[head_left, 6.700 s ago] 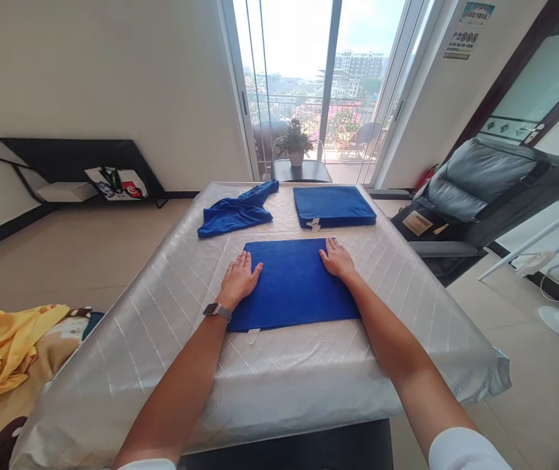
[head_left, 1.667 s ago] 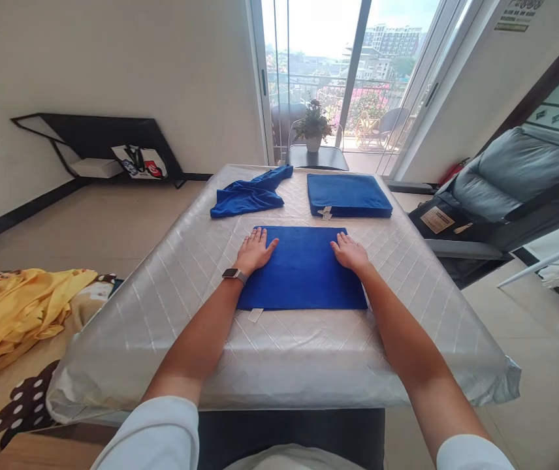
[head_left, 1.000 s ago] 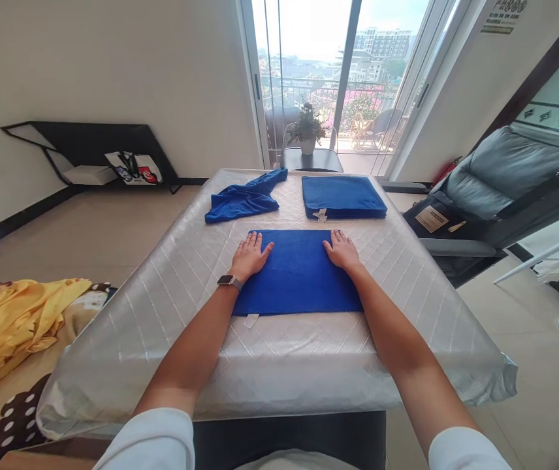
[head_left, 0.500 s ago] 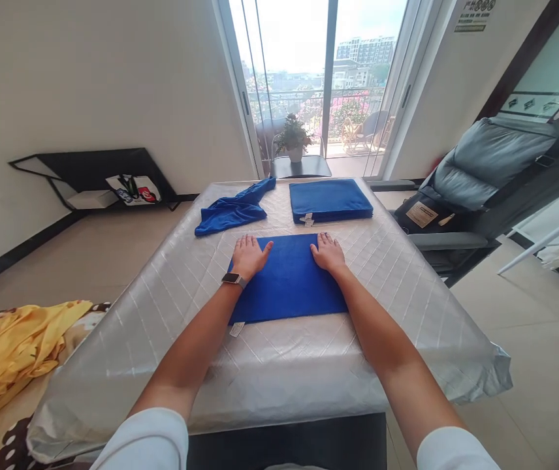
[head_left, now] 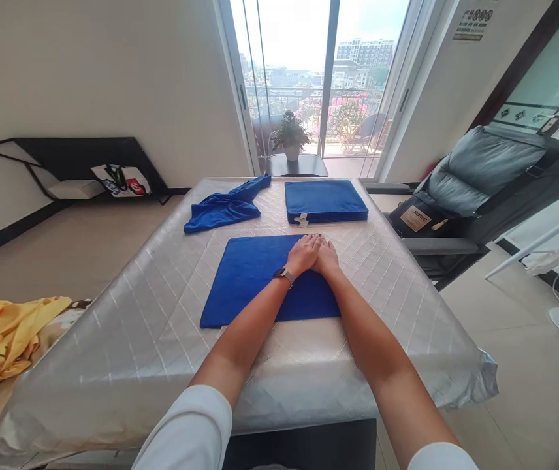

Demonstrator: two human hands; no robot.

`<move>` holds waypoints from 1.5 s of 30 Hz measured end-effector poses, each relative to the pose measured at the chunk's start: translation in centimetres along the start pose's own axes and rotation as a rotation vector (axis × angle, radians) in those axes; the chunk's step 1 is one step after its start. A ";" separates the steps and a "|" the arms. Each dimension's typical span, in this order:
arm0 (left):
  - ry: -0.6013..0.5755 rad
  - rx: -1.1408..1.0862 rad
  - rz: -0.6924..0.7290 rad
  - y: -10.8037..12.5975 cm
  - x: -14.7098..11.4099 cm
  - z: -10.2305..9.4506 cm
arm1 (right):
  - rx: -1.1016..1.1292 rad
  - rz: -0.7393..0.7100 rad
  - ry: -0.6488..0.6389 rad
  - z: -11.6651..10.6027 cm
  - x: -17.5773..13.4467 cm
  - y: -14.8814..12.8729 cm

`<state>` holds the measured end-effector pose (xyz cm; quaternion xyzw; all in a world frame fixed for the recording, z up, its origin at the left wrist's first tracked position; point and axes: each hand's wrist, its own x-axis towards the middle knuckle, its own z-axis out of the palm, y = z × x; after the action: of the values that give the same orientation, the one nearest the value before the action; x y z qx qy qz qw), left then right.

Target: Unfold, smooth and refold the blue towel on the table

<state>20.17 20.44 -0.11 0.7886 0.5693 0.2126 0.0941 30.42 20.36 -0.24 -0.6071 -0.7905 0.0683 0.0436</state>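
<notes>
A blue cloth (head_left: 250, 281) lies flat in a rectangle near the front of the table. My left hand (head_left: 305, 251), with a watch on its wrist, rests flat on the cloth's far right part, fingers stretched out. Right beside it, my right hand (head_left: 327, 256) lies on the cloth's far right corner, partly covered by the left fingers. Behind stands a neat stack of folded blue cloths (head_left: 326, 199) with white tags at its front. A crumpled blue cloth (head_left: 225, 207) lies at the back left.
A silvery quilted cover (head_left: 152, 313) spreads over the table. To the right stands a grey recliner (head_left: 490, 170) with a dark bag on it. A potted plant (head_left: 292, 134) sits on a chair by the glass door. Yellow fabric (head_left: 10, 339) lies at the lower left.
My left hand has moved right across the cloth and now lies against my right hand. The right hand has stayed near the far right corner. The view has shifted slightly.
</notes>
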 end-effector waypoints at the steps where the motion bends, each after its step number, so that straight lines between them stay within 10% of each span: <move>1: -0.017 0.043 -0.018 -1.1 -0.4 -0.4 | 0.020 0.012 0.003 -0.2 0.0 -0.2; 16: -0.052 0.303 -0.438 -16.9 -9.5 -8.8 | 0.042 0.066 -0.010 -0.2 0.7 -0.4; 45: -0.013 0.289 -0.445 -16.7 -9.3 -8.3 | 0.033 0.075 0.023 -0.2 0.6 -0.1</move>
<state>-0.26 16.55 -1.40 0.6506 0.7525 0.0982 0.0288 30.15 20.92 -0.04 -0.6365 -0.7652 0.0758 0.0600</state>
